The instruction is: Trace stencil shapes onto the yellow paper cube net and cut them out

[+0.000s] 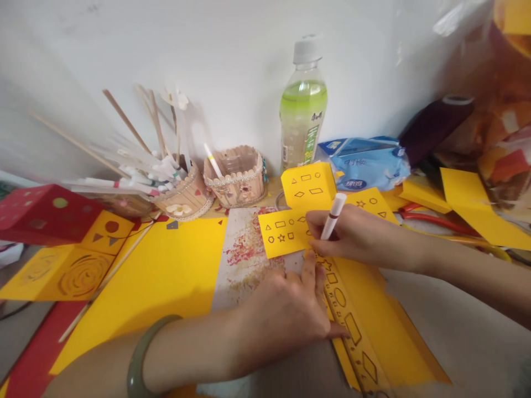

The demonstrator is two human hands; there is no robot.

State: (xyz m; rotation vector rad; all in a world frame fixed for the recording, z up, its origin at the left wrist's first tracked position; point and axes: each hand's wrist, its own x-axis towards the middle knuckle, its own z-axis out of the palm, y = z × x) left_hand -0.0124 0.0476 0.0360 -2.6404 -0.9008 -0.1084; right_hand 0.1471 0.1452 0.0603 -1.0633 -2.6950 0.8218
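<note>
My right hand [352,237] is closed around a white marker pen [333,216] with a dark red band. Its tip end is hidden by my fingers, close to the top of a stencil ruler [362,344]. The see-through ruler has shape cut-outs and lies slanted over a yellow cardboard piece [394,326]. My left hand [286,309] presses on the ruler's left edge, index finger and thumb stretched apart. Folded-out panels of yellow card [280,250] beyond my hands bear drawn outlines of triangles, rectangles, circles and stars. A green bangle [136,359] circles my left wrist.
A drink bottle [302,110] and a blue wipes pack [365,166] stand against the wall. Craft-stick baskets [238,193] hold pens and sticks. At left are a red box [45,215], a wooden stick [110,276] and a large yellow sheet [166,276]. Red-handled scissors [440,221] lie right.
</note>
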